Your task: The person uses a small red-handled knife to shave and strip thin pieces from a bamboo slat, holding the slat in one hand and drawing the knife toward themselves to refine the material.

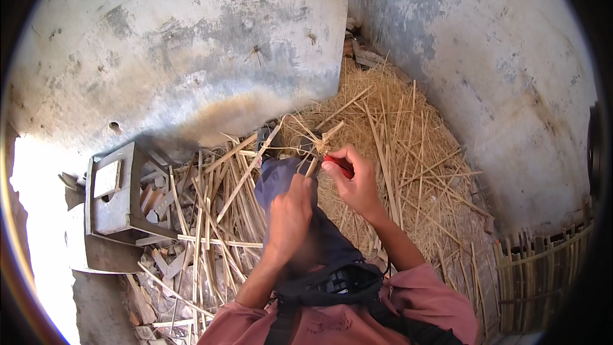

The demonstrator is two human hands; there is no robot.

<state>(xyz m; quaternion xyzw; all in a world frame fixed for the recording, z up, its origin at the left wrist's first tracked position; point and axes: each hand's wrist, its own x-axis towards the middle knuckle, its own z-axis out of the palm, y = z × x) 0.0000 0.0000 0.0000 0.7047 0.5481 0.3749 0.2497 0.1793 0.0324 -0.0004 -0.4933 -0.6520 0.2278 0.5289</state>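
My left hand [291, 216] is closed round a thin pale bamboo strip [311, 167], whose upper end sticks out past the thumb. Close by on the right, my right hand [357, 184] grips a small tool with a red handle [339, 165]; its working end cannot be made out. Pale curled shavings [324, 143] hang just beyond the tool, over my feet. My legs in dark trousers [325, 233] stretch out below both hands.
A heap of fine shavings and strips [421, 172] covers the floor on the right. More bamboo strips [211, 223] lie crisscrossed over rubble on the left, beside an old wooden box [115, 217]. A slatted bamboo panel [543, 275] stands at far right. Peeling walls [191, 45] enclose the corner.
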